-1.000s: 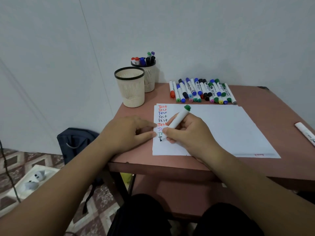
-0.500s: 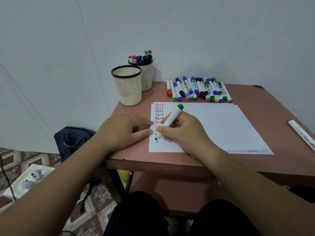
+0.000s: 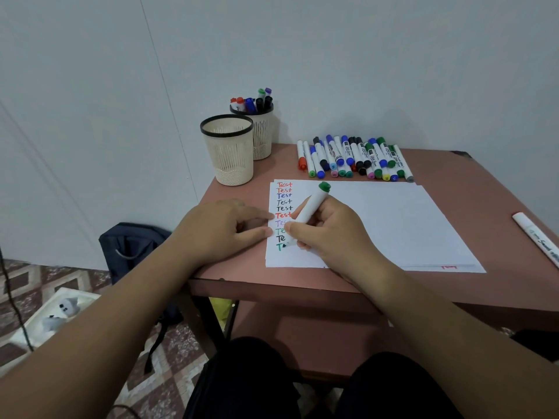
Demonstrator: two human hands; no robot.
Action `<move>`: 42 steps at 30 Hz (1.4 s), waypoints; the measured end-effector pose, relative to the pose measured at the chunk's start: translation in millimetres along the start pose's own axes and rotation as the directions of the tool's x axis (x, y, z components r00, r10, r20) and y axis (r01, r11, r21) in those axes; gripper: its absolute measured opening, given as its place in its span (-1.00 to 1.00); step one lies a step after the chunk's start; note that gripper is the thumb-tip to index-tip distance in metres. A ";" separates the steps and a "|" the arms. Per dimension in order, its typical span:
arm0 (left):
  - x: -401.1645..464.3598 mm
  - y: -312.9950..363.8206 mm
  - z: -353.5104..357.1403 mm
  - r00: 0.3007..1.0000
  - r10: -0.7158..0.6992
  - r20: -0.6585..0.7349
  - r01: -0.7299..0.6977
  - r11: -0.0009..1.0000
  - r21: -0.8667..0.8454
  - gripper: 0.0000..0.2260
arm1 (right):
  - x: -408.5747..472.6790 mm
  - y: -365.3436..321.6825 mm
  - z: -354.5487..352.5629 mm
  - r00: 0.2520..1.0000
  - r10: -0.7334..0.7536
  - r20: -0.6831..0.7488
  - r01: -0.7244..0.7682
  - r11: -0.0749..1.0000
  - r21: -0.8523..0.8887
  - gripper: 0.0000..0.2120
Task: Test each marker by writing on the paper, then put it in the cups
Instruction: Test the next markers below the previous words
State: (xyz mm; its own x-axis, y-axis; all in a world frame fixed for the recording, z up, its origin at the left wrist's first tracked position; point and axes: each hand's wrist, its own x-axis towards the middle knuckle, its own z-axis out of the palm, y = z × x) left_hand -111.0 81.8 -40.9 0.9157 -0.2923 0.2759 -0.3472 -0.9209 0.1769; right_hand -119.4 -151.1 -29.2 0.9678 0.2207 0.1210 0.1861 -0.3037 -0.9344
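My right hand (image 3: 329, 228) grips a white marker with a green end (image 3: 313, 205), its tip down on the white paper (image 3: 393, 225) at the bottom of a column of coloured "Test" words, where a green letter is started. My left hand (image 3: 220, 231) lies on the paper's left edge, fingers curled, nothing in it. A row of several capped markers (image 3: 354, 158) lies beyond the paper. Two cream mesh cups stand at the table's back left: the near cup (image 3: 228, 149) shows no markers, the far cup (image 3: 263, 131) holds several markers.
One more white marker (image 3: 537, 237) lies at the reddish table's (image 3: 484, 192) right edge. A dark backpack (image 3: 133, 246) leans against the wall left of the table. A white tray with small objects (image 3: 57, 313) sits on the patterned floor.
The marker's tip has moved a little to the right and more green ink is on the new line. My left hand stayed in place on the paper.
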 end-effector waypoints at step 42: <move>-0.5 0.8 -1.2 1.000 -0.003 -0.002 0.003 1.000 -0.015 -0.48 | -0.1 0.2 -3.9 0.996 -0.024 -0.082 0.024 1.000 -0.007 -0.86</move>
State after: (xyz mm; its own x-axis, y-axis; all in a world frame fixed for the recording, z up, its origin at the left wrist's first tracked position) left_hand -112.0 81.6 -39.8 0.9162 -0.2892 0.2773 -0.3477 -0.9179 0.1914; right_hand -118.8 -154.8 -28.1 0.9737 0.1508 0.1708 0.2102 -0.3051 -0.9289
